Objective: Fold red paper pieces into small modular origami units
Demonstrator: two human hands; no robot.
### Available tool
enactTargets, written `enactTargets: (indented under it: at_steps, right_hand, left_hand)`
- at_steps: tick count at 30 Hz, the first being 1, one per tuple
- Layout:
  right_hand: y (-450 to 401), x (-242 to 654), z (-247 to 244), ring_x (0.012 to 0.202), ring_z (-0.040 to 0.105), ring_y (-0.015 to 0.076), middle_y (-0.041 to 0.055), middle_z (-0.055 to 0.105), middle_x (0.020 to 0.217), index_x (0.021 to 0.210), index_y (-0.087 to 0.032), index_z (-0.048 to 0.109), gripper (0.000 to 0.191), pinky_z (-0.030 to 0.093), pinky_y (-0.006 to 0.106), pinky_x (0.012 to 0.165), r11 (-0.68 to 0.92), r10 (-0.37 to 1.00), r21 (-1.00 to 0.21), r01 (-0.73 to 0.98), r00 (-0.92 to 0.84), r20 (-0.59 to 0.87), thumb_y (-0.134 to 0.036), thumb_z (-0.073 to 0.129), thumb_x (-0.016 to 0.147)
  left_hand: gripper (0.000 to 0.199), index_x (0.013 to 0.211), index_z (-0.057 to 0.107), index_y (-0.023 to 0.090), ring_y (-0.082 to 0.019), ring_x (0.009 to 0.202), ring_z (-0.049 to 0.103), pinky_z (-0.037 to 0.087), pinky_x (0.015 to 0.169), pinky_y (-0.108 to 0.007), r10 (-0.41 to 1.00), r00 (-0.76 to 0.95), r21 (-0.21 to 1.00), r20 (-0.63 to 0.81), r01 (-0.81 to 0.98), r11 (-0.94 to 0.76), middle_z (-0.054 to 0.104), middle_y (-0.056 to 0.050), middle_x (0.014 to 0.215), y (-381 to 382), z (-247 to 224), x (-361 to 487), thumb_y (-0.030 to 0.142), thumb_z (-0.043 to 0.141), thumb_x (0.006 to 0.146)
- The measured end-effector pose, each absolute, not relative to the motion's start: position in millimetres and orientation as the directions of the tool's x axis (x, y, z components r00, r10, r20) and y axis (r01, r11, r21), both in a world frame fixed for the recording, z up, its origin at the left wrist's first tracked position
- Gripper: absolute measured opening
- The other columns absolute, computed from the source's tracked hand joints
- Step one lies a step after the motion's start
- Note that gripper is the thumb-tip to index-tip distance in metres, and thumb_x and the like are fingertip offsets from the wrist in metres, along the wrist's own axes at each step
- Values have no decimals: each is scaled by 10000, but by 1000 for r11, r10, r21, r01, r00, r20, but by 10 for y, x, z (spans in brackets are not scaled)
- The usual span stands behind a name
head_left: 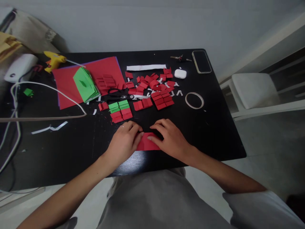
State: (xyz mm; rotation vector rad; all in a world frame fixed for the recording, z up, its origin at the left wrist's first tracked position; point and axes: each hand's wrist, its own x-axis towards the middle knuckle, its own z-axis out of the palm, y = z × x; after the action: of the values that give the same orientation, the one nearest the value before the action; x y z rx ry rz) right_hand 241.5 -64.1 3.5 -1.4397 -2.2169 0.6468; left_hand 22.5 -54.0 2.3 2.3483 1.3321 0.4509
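A strip of red paper (149,144) lies on the black table before me, with a crease line faintly showing near its middle. My left hand (126,138) is closed on the paper's left part, thumb and fingers at its upper edge. At the right part, my right hand (170,138) grips the same paper, its thumb resting on top and its fingers bent at the far edge. Just beyond my left hand sit folded green pieces (118,106) and folded red pieces (121,115). Scissors (140,97) with black handles lie farther back, partly covered by red pieces.
Many small red folded pieces (163,99) and white scraps spread behind. Green sheets (85,84) rest on a large red sheet (69,95) near a yellow glue gun (54,60). A white cable (47,83) crosses the left. A phone (201,62), earbud case (180,73) and ring (194,100) lie right.
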Motion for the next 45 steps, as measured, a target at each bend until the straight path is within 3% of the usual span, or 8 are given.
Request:
enactTargets:
  at_steps: [4,14,20,25,28,33,38,45]
  right_hand:
    - [-727,2379,43,1027,630,311,139,658,1121,1080,-162,709,397,568,507,931,330,924,-538,776,-383,14,-419,855,814]
    - [-774,2341,83,898,624,239,51,642,970,955,-208,558,295,551,402,809,259,925,-580,772,-371,-81,-228,830,843]
    - [-784,2362,91,1001,648,254,82,656,1097,1109,-188,603,331,565,425,866,244,910,-600,762,-395,-131,-239,816,861]
    - [-793,2366,98,1003,639,246,84,639,1087,1035,-190,648,233,567,438,897,254,899,-611,750,-416,-138,-227,803,865]
    - [-736,2373,144,955,662,215,64,671,1051,1000,-198,648,190,571,392,861,207,915,-727,655,-393,-94,-201,786,870]
    - [-506,2417,277,890,738,174,19,783,983,1060,-225,712,129,582,323,814,80,960,-938,336,-281,-18,-287,714,947]
    - [-287,2459,354,884,757,183,11,804,959,996,-237,779,102,586,317,805,140,977,-959,246,-194,93,-303,760,921]
    - [-227,2477,343,847,761,175,1,809,932,978,-247,780,70,595,304,783,250,959,-919,304,-211,190,-294,743,942]
  left_hand:
    - [187,1028,671,143,-264,908,619,534,826,-427,857,507,414,91,764,-495,648,-103,988,-593,7,243,237,509,1032]
    - [210,1121,641,129,-292,945,588,508,838,-448,796,604,433,39,707,-559,635,-118,1037,-623,47,247,295,565,1017]
    - [236,1109,626,128,-299,922,578,494,805,-448,764,645,381,-5,708,-595,638,-112,1008,-601,101,277,339,585,1013]
    - [161,958,618,165,-269,887,565,493,792,-423,760,647,444,-68,702,-557,613,-79,942,-573,137,271,319,608,1003]
    - [126,946,599,186,-229,894,584,498,786,-363,772,635,584,-31,638,-502,618,-55,949,-512,175,239,298,613,1002]
    - [155,951,609,198,-136,694,611,466,640,-257,844,533,725,54,561,-400,666,3,829,-308,344,210,341,611,1010]
    - [141,1049,653,199,-130,779,702,520,695,-226,856,465,718,225,515,-468,755,-5,930,-151,470,238,331,633,1006]
    - [151,1045,724,189,-131,814,748,556,737,-222,852,400,689,337,513,-513,800,-17,944,-161,356,233,297,623,1015]
